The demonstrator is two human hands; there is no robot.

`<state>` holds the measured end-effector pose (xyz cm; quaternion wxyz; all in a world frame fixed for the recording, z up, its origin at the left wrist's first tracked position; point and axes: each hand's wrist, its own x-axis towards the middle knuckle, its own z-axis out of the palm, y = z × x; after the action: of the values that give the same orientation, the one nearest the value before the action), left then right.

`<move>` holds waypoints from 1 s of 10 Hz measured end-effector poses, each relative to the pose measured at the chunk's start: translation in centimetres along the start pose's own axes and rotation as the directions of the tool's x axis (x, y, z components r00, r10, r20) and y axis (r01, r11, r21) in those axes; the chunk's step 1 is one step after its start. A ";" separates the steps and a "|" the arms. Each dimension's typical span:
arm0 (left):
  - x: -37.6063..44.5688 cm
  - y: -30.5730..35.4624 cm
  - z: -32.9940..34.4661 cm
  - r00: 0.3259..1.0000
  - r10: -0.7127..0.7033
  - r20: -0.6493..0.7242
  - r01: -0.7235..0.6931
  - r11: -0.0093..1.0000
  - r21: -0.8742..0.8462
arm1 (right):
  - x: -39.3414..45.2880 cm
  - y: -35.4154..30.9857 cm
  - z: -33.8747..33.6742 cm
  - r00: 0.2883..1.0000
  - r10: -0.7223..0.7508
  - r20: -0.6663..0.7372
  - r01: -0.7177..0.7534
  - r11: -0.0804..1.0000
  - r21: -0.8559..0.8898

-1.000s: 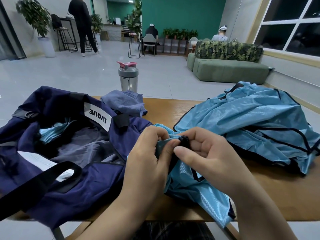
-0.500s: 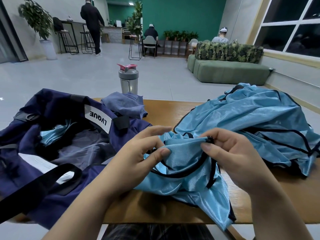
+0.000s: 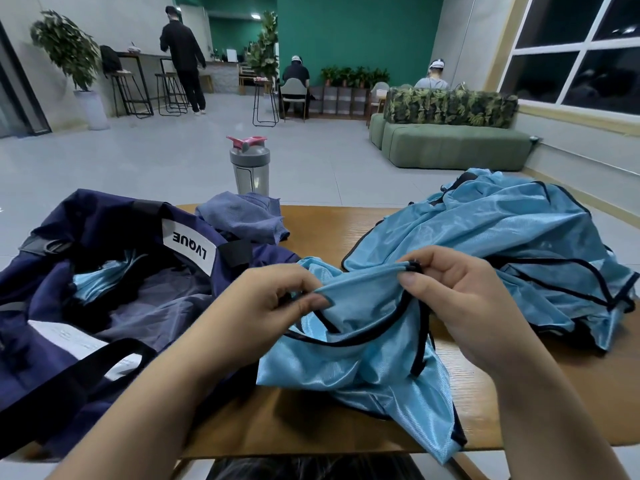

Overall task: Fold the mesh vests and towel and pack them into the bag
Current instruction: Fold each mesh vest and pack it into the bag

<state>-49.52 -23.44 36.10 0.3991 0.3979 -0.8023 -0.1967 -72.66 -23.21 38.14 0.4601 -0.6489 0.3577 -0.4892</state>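
A light blue mesh vest (image 3: 367, 358) with black trim hangs between my hands over the table's front edge. My left hand (image 3: 266, 306) pinches its top edge on the left. My right hand (image 3: 460, 292) pinches the black-trimmed corner on the right. The navy bag (image 3: 104, 271) lies open at the left, with a blue vest (image 3: 100, 282) showing inside. A crumpled blue-grey towel (image 3: 246, 216) sits behind the bag. A pile of more light blue vests (image 3: 502, 244) lies at the right.
A grey shaker bottle (image 3: 250, 166) with a pink lid stands at the far edge of the wooden table (image 3: 329, 226). Beyond are a green sofa (image 3: 450, 143), stools, plants and several people.
My hands have drawn apart from a close pinch, spreading the vest's top edge wider between them. The vest has opened out above the table.
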 end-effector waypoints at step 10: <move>15.5 12.6 -10.6 0.921 -0.266 -0.286 0.101 0.869 -0.485 | 16.1 -17.0 0.8 0.967 -0.251 -0.043 0.201 0.856 -0.477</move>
<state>-52.80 -28.07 57.96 0.5948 0.3954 -0.6081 -0.3466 -67.38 -32.26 59.09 0.2098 -0.7519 0.4099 -0.4717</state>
